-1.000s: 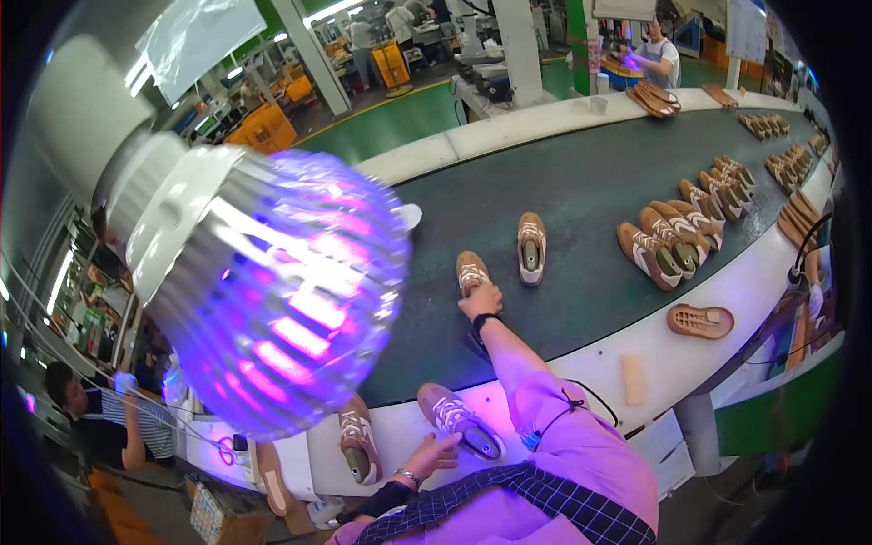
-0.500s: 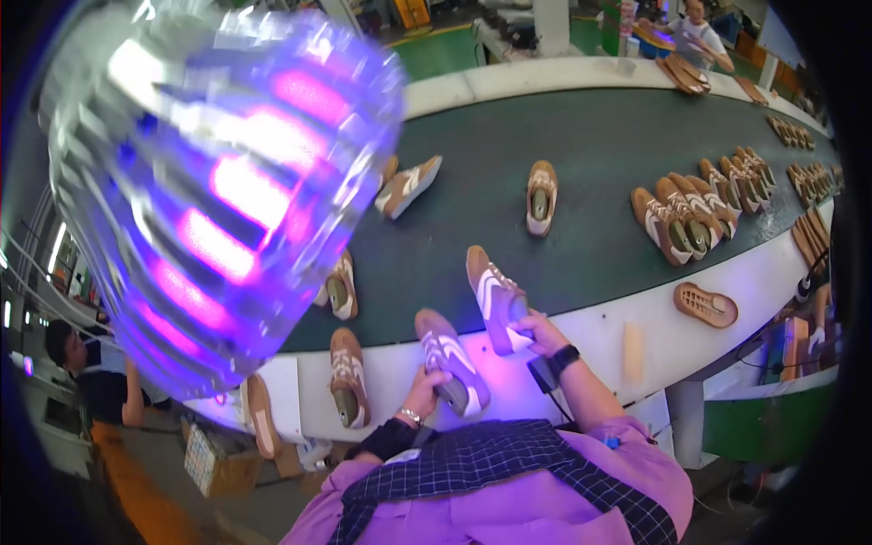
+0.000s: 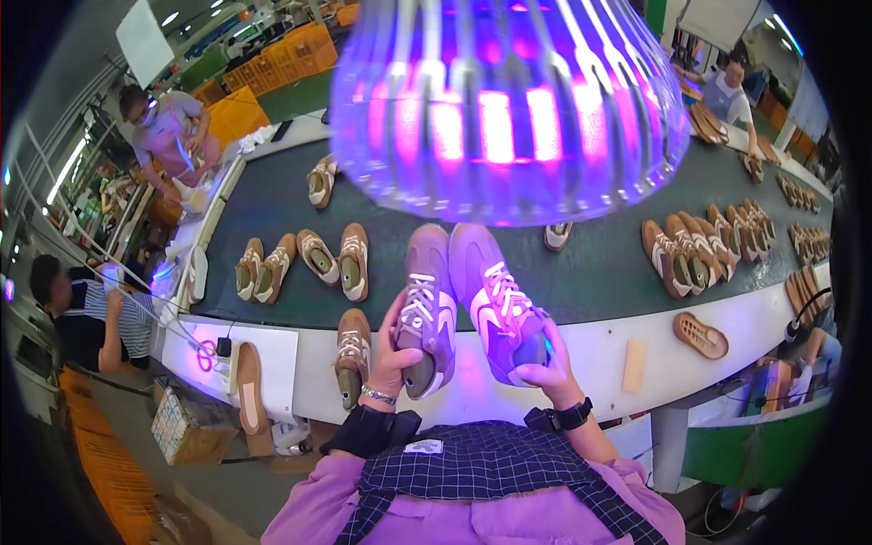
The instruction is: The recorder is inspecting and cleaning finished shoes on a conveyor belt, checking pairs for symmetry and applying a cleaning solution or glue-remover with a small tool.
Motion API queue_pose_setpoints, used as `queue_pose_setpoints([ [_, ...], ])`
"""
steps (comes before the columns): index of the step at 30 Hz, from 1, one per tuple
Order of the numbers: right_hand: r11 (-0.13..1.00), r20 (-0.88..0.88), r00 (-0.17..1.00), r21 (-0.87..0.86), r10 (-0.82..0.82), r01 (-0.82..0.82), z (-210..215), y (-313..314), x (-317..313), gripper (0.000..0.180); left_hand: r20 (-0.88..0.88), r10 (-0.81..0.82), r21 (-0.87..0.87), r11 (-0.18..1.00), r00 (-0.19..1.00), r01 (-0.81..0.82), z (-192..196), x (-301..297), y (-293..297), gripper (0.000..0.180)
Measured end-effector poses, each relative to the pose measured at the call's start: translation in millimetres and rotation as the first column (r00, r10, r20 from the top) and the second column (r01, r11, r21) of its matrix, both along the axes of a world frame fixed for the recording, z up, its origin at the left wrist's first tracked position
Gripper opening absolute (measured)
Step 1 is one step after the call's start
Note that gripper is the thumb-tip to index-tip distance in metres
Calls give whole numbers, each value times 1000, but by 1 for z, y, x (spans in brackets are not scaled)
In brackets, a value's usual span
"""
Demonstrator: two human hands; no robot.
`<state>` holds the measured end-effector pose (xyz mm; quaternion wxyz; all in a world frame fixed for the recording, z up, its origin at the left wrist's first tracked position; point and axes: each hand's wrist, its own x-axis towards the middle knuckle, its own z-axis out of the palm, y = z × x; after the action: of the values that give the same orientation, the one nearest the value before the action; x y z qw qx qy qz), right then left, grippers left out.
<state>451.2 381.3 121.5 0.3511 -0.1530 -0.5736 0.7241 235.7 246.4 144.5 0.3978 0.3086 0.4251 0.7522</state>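
Observation:
Side by side, two brown sneakers with white stripes and laces are held up under purple light, toes pointing away from me and nearly touching. My left hand [image 3: 391, 363] grips the left sneaker [image 3: 425, 304] at its heel and outer side. The heel of the right sneaker [image 3: 490, 291] is in my right hand [image 3: 549, 363], thumb near the collar. Just left of my left hand, another brown sneaker [image 3: 352, 359] lies on the white ledge [image 3: 472, 391]. A ribbed clear lamp [image 3: 509, 118] glowing pink and purple hangs above the pair, hiding part of the belt.
Several sneakers [image 3: 275, 268] lie on the green belt [image 3: 599, 272] at left, with rows of sneakers [image 3: 699, 241] at right. A sole [image 3: 700, 335], a pale block [image 3: 634, 365], another sole [image 3: 249, 391] and red-handled scissors [image 3: 206, 356] lie along the ledge. Other people work around the belt.
Both sneakers have been raised and brought together, the right one moving toward the left. The view has shifted, so the lamp now appears at top centre instead of left.

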Motion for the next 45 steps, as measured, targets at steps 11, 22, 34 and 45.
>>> queue_pose_setpoints([
  [11, 822, -99, 991, -555, 89, -130, -19, -21, -22, 77, 567, -141, -48, 978, 811, 203, -55, 6, -32, 65],
  [22, 826, -186, 945, -460, 270, -326, 21, -17, -16, 103, 463, -250, 28, 963, 851, 268, -51, -5, -20, 75],
  [34, 682, -227, 872, -550, 434, -482, -16, -13, 1, 95, 673, -305, 14, 916, 674, 401, -79, -11, -18, 59],
  [45, 755, -183, 983, -643, 12, -129, -9, -6, -7, 58, 595, -73, 29, 997, 801, 69, -51, -14, -5, 58],
])
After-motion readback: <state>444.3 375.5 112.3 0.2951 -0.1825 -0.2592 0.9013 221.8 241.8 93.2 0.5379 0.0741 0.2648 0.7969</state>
